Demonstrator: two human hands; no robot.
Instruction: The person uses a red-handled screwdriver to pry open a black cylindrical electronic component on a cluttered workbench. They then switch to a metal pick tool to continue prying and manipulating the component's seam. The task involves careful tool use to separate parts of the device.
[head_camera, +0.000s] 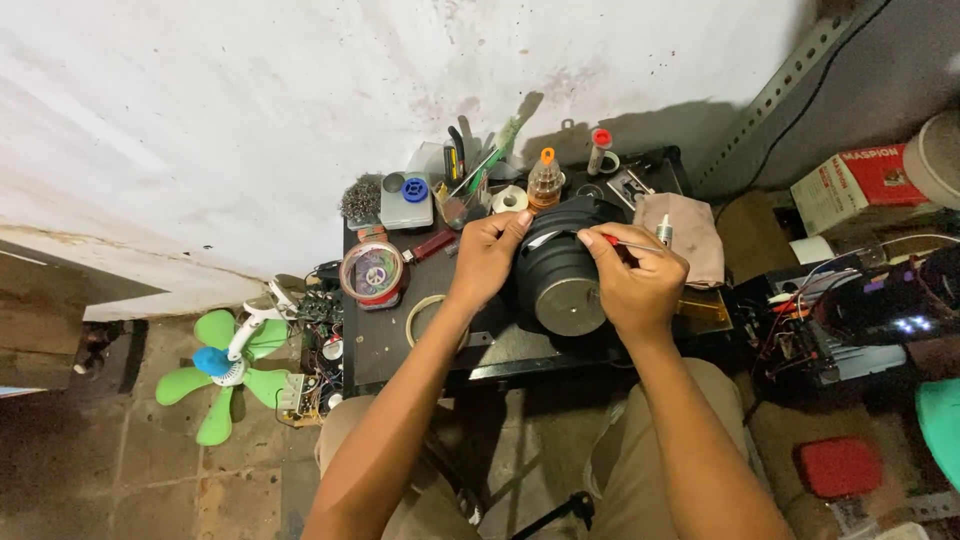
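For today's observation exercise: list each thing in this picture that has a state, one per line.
Black round speaker with grey metal magnet: tilted on the table, held.
Left hand: gripping the speaker's rim.
Right hand: shut on a red-handled screwdriver.
Orange-capped small bottle: upright, capped.
Green-bladed fan: lying on the floor.
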